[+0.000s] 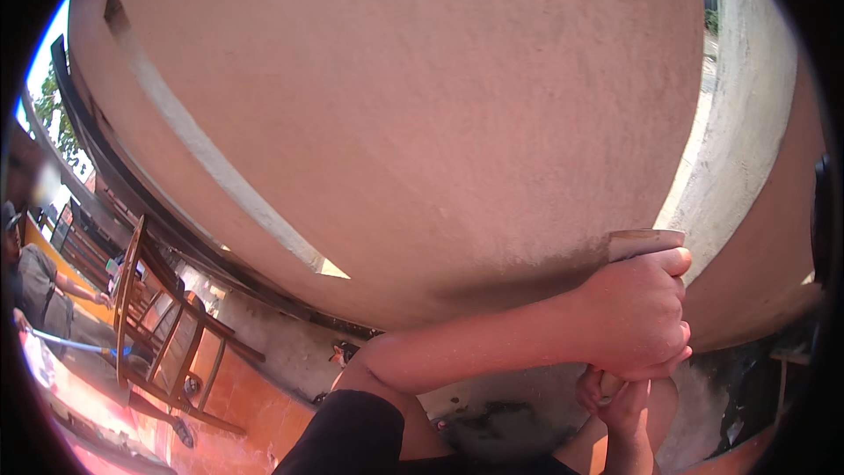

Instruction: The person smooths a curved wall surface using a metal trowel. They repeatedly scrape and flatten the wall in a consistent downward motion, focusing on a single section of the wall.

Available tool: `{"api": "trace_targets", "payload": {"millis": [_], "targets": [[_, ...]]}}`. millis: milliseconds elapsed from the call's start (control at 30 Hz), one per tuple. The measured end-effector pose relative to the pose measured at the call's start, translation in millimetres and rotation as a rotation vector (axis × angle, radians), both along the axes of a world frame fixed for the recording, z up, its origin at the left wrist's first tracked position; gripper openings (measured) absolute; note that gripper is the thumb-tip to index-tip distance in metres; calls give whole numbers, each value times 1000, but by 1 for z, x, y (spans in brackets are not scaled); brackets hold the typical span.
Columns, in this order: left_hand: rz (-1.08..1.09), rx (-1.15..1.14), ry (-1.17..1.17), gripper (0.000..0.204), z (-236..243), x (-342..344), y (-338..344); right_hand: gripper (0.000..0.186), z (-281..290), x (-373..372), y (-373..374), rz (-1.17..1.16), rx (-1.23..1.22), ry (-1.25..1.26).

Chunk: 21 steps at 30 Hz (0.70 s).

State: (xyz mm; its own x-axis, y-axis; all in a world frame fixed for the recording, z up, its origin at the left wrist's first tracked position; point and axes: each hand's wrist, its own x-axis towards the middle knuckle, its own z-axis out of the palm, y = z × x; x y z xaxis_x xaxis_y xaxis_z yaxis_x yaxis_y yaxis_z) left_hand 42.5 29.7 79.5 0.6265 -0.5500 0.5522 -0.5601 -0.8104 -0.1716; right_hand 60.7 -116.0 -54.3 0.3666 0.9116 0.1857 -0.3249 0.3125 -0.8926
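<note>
My left hand is closed in a fist in front of the peach wall, its forearm crossing from the lower middle toward the right. A flat tan-grey piece with a straight top edge sticks up out of the fist, close to the wall. Its lower part is hidden by my fingers, so I cannot tell its kind. Just below that fist, my right hand has its fingers curled together. Whatever is between them is too small and shaded to name.
An orange-brown wooden chair is at the left on orange tiles. Beyond it another person has a blue stick in hand. Right of the wall runs a pale post. Dark wet patches mark the grey floor below.
</note>
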Motion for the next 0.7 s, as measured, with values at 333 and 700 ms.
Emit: {"api": "trace_targets", "payload": {"millis": [333,700], "targets": [[56,-44,-91,32,-28,-5,-12,47,-11,-9,5,329,230,585],[-45,-95,-31,40,0,-15,8,31,24,-23,8,-50,-79,-88]]}}
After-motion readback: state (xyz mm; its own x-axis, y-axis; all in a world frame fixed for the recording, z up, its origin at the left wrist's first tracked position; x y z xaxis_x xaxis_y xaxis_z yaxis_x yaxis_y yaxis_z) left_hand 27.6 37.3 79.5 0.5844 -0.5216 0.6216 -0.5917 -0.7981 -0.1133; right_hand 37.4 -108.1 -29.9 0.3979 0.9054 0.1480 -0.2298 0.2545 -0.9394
